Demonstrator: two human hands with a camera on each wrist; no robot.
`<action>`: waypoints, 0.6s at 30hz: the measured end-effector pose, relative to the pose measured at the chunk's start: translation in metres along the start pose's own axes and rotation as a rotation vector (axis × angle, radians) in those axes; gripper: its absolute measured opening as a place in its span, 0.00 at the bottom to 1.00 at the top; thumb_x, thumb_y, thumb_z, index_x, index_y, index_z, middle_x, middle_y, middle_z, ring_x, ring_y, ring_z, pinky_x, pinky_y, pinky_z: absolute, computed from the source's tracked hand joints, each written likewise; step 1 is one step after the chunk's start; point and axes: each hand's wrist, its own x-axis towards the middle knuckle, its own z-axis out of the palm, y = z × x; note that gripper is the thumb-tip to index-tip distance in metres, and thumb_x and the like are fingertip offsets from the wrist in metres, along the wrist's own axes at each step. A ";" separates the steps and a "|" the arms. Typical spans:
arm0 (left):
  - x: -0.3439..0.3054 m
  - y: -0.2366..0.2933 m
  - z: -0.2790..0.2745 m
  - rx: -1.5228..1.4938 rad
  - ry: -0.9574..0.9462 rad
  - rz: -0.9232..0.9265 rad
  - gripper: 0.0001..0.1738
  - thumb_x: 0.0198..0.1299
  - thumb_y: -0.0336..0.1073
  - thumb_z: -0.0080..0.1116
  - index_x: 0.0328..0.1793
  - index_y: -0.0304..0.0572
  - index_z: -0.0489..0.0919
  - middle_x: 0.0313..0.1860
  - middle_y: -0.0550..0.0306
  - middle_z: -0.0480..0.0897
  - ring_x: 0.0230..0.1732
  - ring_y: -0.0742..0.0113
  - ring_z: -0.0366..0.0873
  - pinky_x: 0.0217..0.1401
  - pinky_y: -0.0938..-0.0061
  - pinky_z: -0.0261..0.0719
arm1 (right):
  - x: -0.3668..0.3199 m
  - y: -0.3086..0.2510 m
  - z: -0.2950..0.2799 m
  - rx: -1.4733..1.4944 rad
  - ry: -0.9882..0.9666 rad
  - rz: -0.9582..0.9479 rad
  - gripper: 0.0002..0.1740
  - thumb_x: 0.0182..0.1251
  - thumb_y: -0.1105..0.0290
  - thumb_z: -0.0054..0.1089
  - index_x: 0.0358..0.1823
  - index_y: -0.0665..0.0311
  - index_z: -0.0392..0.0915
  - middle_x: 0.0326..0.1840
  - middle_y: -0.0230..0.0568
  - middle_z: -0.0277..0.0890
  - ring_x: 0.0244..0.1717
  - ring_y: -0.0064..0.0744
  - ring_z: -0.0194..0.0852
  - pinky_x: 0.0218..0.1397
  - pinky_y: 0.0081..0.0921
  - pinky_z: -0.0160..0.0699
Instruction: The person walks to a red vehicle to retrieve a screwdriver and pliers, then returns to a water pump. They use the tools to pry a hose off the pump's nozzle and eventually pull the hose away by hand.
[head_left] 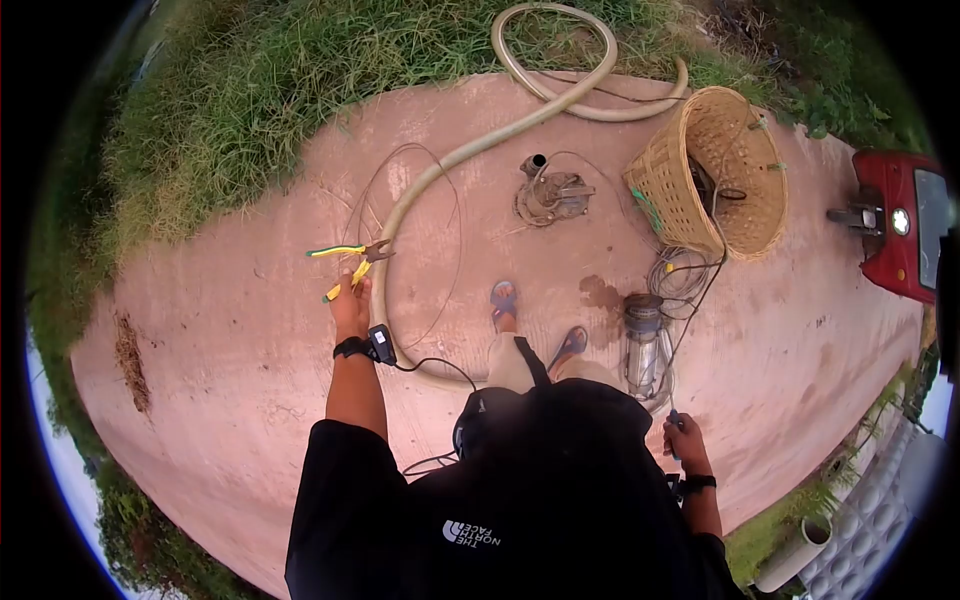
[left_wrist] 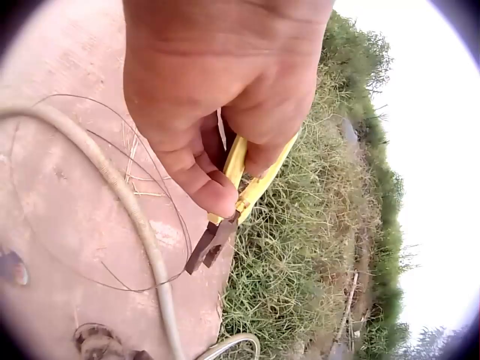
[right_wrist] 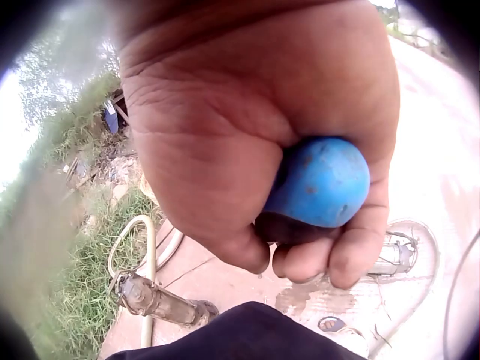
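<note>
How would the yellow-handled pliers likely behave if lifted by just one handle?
The pliers would probably hinge: the handles are spread apart in the left hand, so the free one may swing. The dark, metal-looking head suggests they could be fairly heavy for their size. The handles look rigid, so bending seems unlikely.

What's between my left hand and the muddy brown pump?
In the head view, the pale hose, then a thin wire, cross the concrete between your left hand and the brown pump.
</note>
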 end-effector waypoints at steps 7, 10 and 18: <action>-0.023 -0.040 0.058 0.202 -0.063 -0.252 0.13 0.71 0.33 0.59 0.55 0.33 0.76 0.47 0.49 0.85 0.42 0.58 0.88 0.45 0.75 0.92 | -0.009 0.041 0.024 0.196 0.053 0.036 0.09 0.71 0.72 0.60 0.46 0.68 0.74 0.24 0.36 0.74 0.18 0.26 0.73 0.20 0.27 0.78; -0.032 -0.069 0.076 0.299 -0.114 -0.343 0.12 0.71 0.33 0.59 0.56 0.34 0.77 0.47 0.49 0.85 0.43 0.61 0.87 0.45 0.75 0.91 | -0.020 0.078 0.037 0.287 0.085 0.055 0.08 0.71 0.72 0.61 0.44 0.68 0.74 0.24 0.37 0.73 0.17 0.26 0.73 0.20 0.27 0.79; -0.088 -0.119 0.143 0.376 -0.265 -0.399 0.10 0.70 0.33 0.59 0.51 0.33 0.77 0.42 0.51 0.84 0.43 0.60 0.86 0.50 0.73 0.89 | -0.037 0.184 0.064 0.481 0.095 0.192 0.10 0.69 0.70 0.63 0.44 0.67 0.73 0.25 0.38 0.75 0.19 0.29 0.75 0.20 0.30 0.79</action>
